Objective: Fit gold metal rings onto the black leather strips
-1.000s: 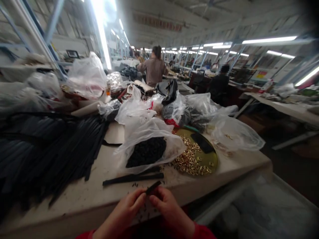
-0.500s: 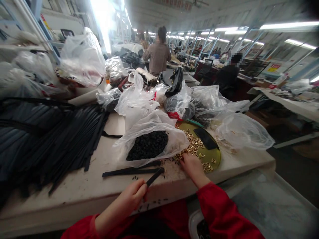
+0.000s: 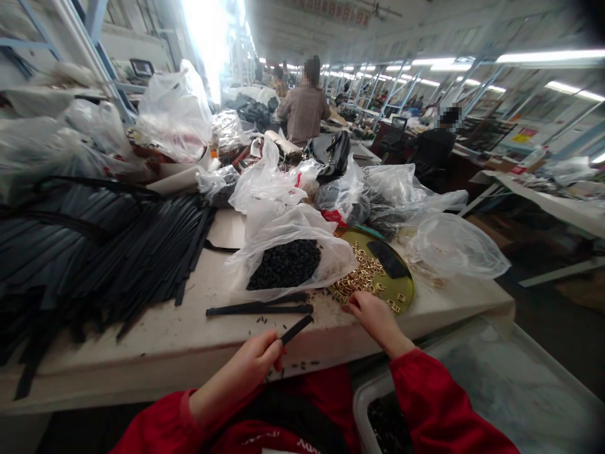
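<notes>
My left hand (image 3: pixel 259 358) is closed around a short black strap (image 3: pixel 297 328), whose free end points up and right over the table edge. More black straps (image 3: pixel 259 309) lie flat just beyond it, with small gold pieces at their right ends. At the front left rim of a round gold-coloured tray (image 3: pixel 407 291), my right hand (image 3: pixel 375 320) has its fingers pinched together; what they hold, if anything, I cannot make out. Many small gold buckles (image 3: pixel 366 268) are heaped in the tray, beside a dark flat rectangular piece (image 3: pixel 388 258).
An open clear plastic bag (image 3: pixel 236 268) of small black pieces (image 3: pixel 283 265) stands left of the tray. Long black strips (image 3: pixel 155 246) cover the table's left side. Stuffed plastic bags (image 3: pixel 392 189) line the back. A white tub (image 3: pixel 362 403) sits below the table edge. Co-workers are farther off.
My right hand has drawn back slightly from the buckle heap towards me, fingers still pinched. My left hand keeps its grip on the strap. The whole view has shifted a little.
</notes>
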Tool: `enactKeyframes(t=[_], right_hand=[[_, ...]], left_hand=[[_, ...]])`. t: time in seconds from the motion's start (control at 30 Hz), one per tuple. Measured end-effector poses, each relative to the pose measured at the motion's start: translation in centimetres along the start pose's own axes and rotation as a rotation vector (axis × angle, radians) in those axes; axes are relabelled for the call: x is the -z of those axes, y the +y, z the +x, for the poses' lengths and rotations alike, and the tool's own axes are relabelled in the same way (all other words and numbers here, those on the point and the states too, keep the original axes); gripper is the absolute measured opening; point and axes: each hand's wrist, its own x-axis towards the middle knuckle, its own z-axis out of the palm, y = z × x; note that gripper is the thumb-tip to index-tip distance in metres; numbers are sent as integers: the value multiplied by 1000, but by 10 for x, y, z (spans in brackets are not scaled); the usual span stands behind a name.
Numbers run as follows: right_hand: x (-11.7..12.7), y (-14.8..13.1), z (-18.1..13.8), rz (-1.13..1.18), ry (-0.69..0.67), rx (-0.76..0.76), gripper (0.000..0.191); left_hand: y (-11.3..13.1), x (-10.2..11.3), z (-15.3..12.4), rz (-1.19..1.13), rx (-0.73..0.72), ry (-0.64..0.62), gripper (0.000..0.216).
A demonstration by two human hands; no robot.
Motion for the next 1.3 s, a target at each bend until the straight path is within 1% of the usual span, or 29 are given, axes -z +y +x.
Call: enactKeyframes(t=[0.13, 0.3, 0.5, 0.63, 0.67, 0.7, 0.77, 0.83, 0.87, 0.93, 1.0, 1.07, 1.17, 1.23, 1.3], right_hand=[[-13, -7, -19, -2, 26, -21, 9], [-23, -11, -18, 42, 73, -40, 9], [-25, -11, -9, 146, 88, -60, 6], [-17, -18, -12, 269, 85, -64, 10], [-12, -23, -15, 321, 80, -59, 11], [-7, -31, -17, 423, 66, -61, 13], [3, -53, -23, 782, -8, -93, 19], [12, -80, -30, 1231, -133, -167, 25], [14, -94, -32, 1407, -190, -205, 26], [16, -118, -36, 1626, -270, -256, 26], [15, -136, -38, 1758, -313, -291, 27], [12, -145, -37, 1863, -374, -326, 26], [11, -148, -34, 2005, -492, -357, 27], [12, -147, -32, 2037, -535, -338, 24], [13, -146, -33, 1996, -519, -320, 24]], left_hand=[[1, -7, -8, 29, -9, -21, 30], [0, -13, -10, 39, -42, -32, 28], [-1, -15, -12, -7, 15, -84, 27], [-2, -11, -5, -34, -5, -29, 26], [-3, -10, 0, -41, -13, -1, 26], [-3, -9, 5, -53, -24, 29, 25], [-3, -8, 16, -93, -56, 87, 24], [-3, -6, 26, -143, -88, 125, 25], [-4, -5, 30, -165, -96, 137, 26], [-6, -4, 35, -209, -93, 166, 24], [-10, -1, 35, -248, -74, 201, 21], [-14, 2, 33, -269, -52, 216, 18], [-18, 7, 29, -262, -20, 165, 17], [-19, 9, 27, -251, -18, 126, 17], [-19, 9, 26, -226, -33, 129, 15]])
